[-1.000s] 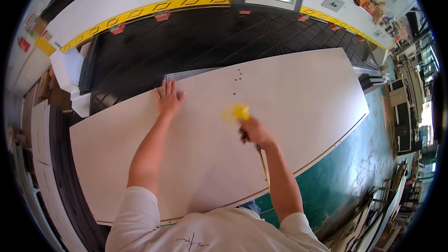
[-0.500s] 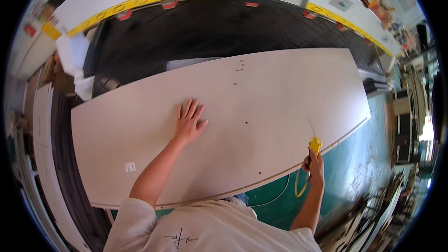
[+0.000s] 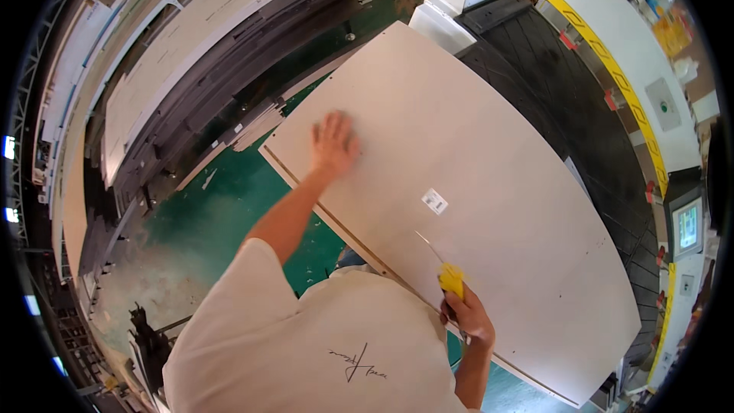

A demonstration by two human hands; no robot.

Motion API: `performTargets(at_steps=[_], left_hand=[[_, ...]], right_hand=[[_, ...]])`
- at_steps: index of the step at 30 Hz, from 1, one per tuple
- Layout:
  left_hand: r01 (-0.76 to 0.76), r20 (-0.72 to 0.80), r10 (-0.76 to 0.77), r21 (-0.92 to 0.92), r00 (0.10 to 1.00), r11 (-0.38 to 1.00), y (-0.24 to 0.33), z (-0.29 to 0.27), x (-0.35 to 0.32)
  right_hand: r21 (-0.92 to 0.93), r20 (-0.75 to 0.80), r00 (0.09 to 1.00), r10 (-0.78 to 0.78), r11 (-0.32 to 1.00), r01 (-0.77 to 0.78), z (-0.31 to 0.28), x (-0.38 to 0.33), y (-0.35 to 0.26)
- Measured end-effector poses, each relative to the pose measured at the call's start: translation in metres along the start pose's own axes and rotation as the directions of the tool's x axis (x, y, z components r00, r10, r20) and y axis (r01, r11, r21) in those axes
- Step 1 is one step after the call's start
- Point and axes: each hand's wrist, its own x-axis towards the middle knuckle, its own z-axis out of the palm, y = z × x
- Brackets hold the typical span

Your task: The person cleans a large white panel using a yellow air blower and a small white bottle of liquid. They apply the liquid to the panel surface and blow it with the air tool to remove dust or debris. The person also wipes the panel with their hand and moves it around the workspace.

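Note:
A large pale panel [image 3: 505, 153] lies in front of me, with small dark holes and a white label [image 3: 434, 201] on its face. My left hand [image 3: 335, 145], slightly blurred, is over the panel's left end with its fingers stretched out, holding nothing. At the panel's near edge, my right hand [image 3: 468, 315] is closed round a yellow air blow gun [image 3: 452, 279]. The gun's thin nozzle points up and left across the panel, just below the label. Its trigger is hidden by my fingers.
Beyond the panel stands a machine with a dark slatted bed [image 3: 535, 50], a yellow striped edge [image 3: 592, 38] and a screen [image 3: 688, 226]. Stacked boards [image 3: 229, 53] lie at the left, across a green floor [image 3: 229, 199]. A dark stand [image 3: 153, 344] is at the lower left.
My view has turned to the left. My left hand has moved to the panel's left end. My right hand has brought the blow gun leftward along the near edge, close to the label.

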Motion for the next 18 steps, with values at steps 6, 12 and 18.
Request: performTargets(at_steps=[6, 12, 18], left_hand=[[0.232, -0.089, -0.233, -0.027, 0.968, 0.972, -0.148, 0.007, 0.104], [-0.525, -0.075, 0.522, -0.209, 0.85, 0.825, -0.049, 0.008, 0.022], [-0.641, -0.064, 0.705, -0.482, 0.706, 0.598, -0.019, -0.006, -0.041]], right_hand=[[-0.221, -0.117, 0.992, -0.049, 0.975, 0.022, 0.095, 0.117, -0.072], [-0.179, -0.319, 0.945, -0.067, 0.984, 0.009, 0.114, 0.131, -0.085], [-0.187, -0.338, 0.94, 0.035, 0.977, -0.103, 0.111, 0.105, -0.087]])
